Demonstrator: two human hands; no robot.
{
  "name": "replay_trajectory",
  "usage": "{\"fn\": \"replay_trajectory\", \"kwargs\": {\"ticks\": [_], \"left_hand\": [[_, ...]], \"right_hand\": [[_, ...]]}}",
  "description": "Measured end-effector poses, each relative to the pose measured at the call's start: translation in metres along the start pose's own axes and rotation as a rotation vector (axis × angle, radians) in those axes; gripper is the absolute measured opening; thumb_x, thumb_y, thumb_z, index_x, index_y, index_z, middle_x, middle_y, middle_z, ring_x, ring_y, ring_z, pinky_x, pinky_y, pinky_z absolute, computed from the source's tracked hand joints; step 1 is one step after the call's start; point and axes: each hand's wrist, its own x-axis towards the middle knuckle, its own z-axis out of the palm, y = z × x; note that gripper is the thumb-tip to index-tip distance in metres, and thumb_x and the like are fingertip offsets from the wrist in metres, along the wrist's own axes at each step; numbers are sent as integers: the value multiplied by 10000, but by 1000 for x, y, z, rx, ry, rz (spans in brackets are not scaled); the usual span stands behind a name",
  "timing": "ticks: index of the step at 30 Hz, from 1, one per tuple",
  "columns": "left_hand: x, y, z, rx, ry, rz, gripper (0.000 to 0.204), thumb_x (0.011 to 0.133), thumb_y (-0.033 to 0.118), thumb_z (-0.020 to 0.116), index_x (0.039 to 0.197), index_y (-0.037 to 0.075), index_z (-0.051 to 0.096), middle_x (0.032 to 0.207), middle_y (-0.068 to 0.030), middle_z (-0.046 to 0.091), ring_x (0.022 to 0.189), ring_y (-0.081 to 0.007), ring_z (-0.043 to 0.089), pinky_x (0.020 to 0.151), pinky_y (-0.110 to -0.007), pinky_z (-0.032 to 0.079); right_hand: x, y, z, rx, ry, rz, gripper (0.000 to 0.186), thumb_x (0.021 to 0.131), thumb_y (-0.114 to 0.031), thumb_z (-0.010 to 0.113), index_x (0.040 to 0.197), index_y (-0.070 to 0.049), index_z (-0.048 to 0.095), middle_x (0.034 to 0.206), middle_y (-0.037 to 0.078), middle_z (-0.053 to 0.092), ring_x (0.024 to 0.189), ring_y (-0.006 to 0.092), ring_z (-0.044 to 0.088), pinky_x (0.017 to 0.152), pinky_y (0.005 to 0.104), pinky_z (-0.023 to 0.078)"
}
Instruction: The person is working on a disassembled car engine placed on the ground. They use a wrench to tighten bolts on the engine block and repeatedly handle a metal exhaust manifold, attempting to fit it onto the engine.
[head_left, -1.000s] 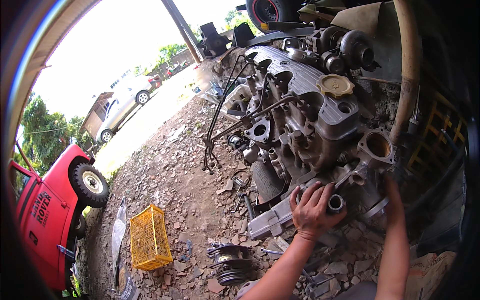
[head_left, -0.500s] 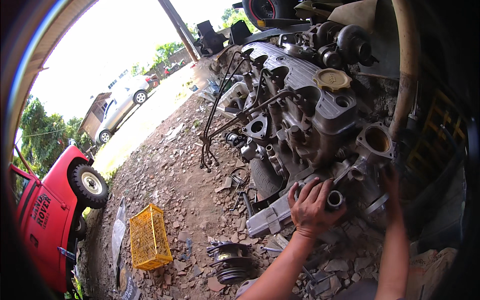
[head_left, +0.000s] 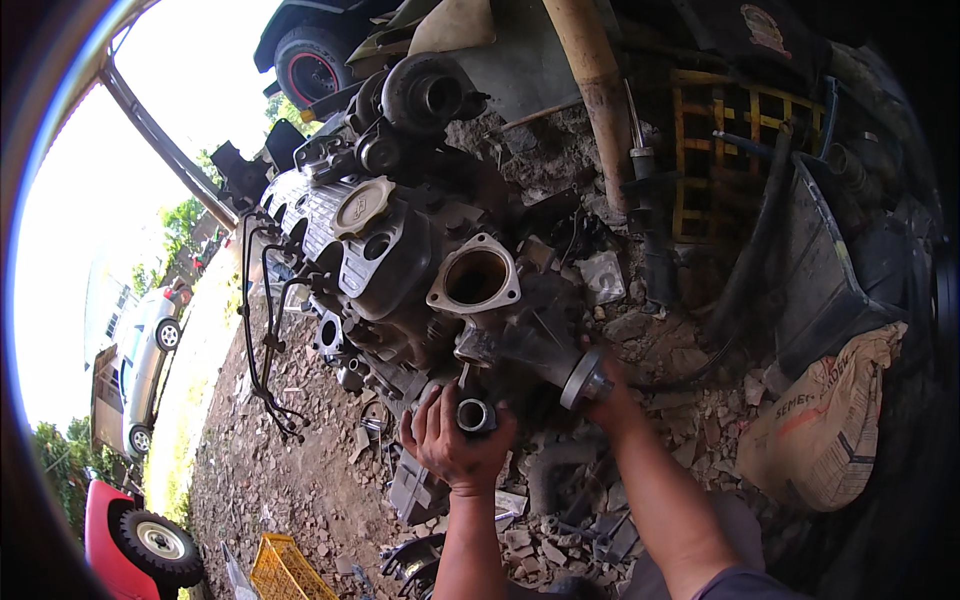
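Note:
A greasy engine lies in front of me, with a ribbed valve cover and a tan oil filler cap on top. My left hand is wrapped around a short round pipe stub at its near end, fingers on the left side and thumb on the right. My right hand presses against the far side of a round metal hub; its fingers are mostly hidden there. Between and beyond the hands is a housing with a wide round flanged opening. Bent metal pipes stick out to the left.
A turbocharger sits at the engine's far end. A bamboo pole stands behind. On the right are a paper sack and a dark bin. A yellow crate lies on the rubble floor; a red vehicle stands left.
My view has swung to the right, so the engine appears farther left. My left hand stays on the pipe stub; my right hand now shows beside the hub, less hidden.

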Motion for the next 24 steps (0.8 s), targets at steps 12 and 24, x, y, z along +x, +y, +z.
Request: {"fn": "replay_trajectory", "kwargs": {"ticks": [12, 24], "left_hand": [[0, -7, 2, 3, 27, 29, 587, 603, 287, 741, 1124, 38, 633, 1029, -99, 668, 997, -281, 605, 997, -466, 370], [-1, -9, 1, 36, 23, 29, 602, 613, 351, 750, 1124, 52, 639, 1024, -91, 669, 997, -273, 606, 991, -449, 367]], "right_hand": [[1, 5, 35, 65, -149, -68, 529, 968, -346, 555, 1408, -108, 383, 1212, 136, 580, 1025, 271, 632, 836, 423, 546], [48, -4, -6, -754, 88, -572, 385, 976, -301, 555, 1235, -16, 553, 1178, 106, 610, 1066, 238, 599, 902, 346, 461]]}}
